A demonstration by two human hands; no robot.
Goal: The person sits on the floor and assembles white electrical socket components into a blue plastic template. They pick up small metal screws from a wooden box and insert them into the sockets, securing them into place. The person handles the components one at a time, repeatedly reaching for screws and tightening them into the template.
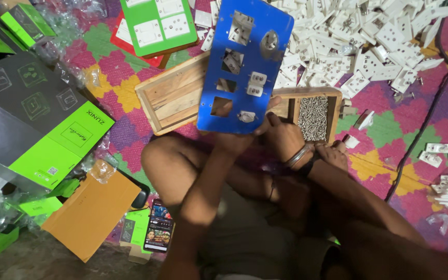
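Off to the far left of the grip, green and black boxes are lying on the patterned mat, with a brown envelope and a phone showing a lit screen nearer the person's knee. A shallow wooden tray is sitting just left of the blue plate, partly under it.

The person's left hand is gripping the plate's bottom edge; its fingers are hidden behind the plate, so I cannot tell how they are curled. The right hand is pinching the same edge at the lower right corner, thumb on the face. The plate is rising straight up from both grips, tilted slightly, with white sockets already seated in some cut-outs and others open.

To my eye, holding it well means keeping both grips low and steady so the open cut-outs stay reachable.

Just right of the grip, a box of screws is waiting; beyond, a heap of white switch parts is spreading out.
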